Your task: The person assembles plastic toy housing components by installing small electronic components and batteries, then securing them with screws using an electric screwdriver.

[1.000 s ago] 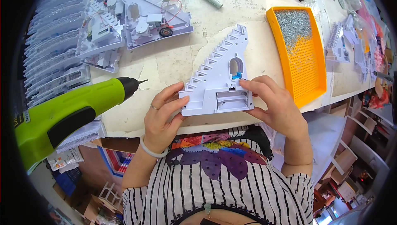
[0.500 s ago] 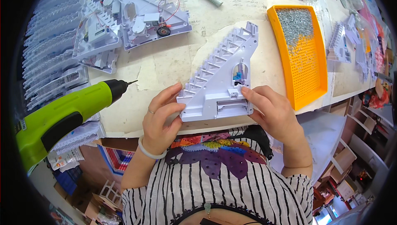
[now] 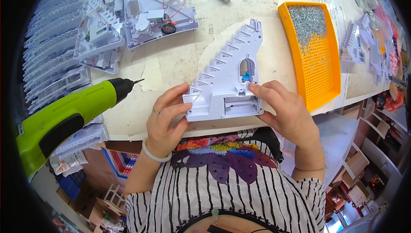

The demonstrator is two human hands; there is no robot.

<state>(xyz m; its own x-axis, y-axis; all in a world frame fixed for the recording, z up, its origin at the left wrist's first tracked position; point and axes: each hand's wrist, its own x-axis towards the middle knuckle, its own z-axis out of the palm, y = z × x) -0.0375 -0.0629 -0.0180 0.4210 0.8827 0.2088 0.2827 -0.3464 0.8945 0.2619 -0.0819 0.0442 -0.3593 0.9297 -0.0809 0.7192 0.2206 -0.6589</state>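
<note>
white stepped plastic housing [image 3: 227,89] at desk [image 3: 180,57] near edge, gripped by left hand [image 3: 165,121] and right hand [image 3: 287,109]; lime green electric screwdriver [image 3: 64,117] at left edge.

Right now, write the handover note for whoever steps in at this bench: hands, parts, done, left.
Left hand: grip on the lower left edge of the white stair-shaped plastic housing.
Right hand: holds its right edge, fingertips beside the small blue part in the arched opening.
The housing lies flat at the front of the table.
Green electric screwdriver: lying at the left, untouched.
Orange screw tray: at the right.
Done: blue part sits in place.
Left: no screw driving visible yet.
</note>
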